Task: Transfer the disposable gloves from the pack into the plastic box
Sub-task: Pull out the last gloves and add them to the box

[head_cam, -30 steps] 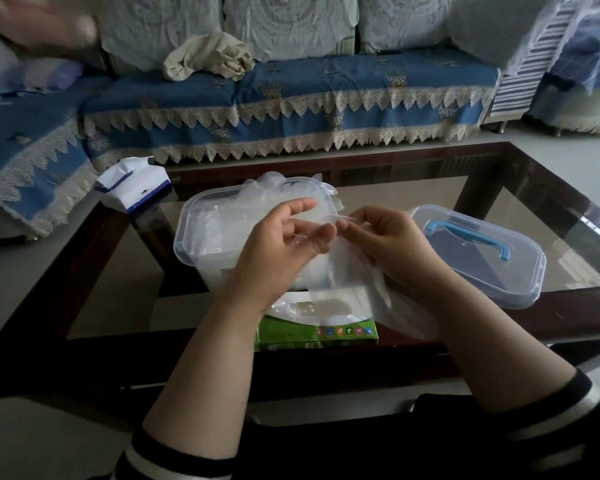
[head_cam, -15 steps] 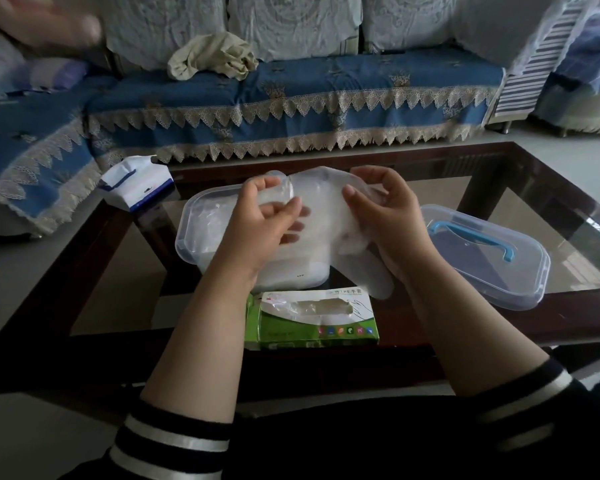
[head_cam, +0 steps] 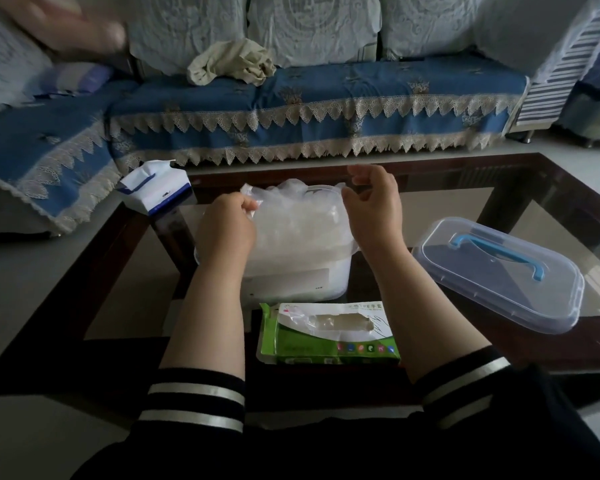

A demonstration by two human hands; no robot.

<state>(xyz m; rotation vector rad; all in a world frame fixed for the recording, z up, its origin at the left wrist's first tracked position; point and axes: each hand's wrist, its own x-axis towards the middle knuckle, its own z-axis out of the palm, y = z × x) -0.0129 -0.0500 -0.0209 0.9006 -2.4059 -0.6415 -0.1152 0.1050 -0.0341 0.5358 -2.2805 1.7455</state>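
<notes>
A: What sits on the glass coffee table (head_cam: 520, 216) at its far left corner?
B: A white and blue tissue pack (head_cam: 154, 188), a sheet sticking up from its top.
A: And behind the table?
B: A sofa (head_cam: 326, 98) with a blue cover and a cream lace fringe, pale patterned cushions (head_cam: 312, 26) along its back, and a crumpled beige cloth (head_cam: 232, 62) lying on the seat.
A: Anything at the far right?
B: A striped blue and white fabric (head_cam: 561, 74) hangs there, just beside the sofa's end
</notes>
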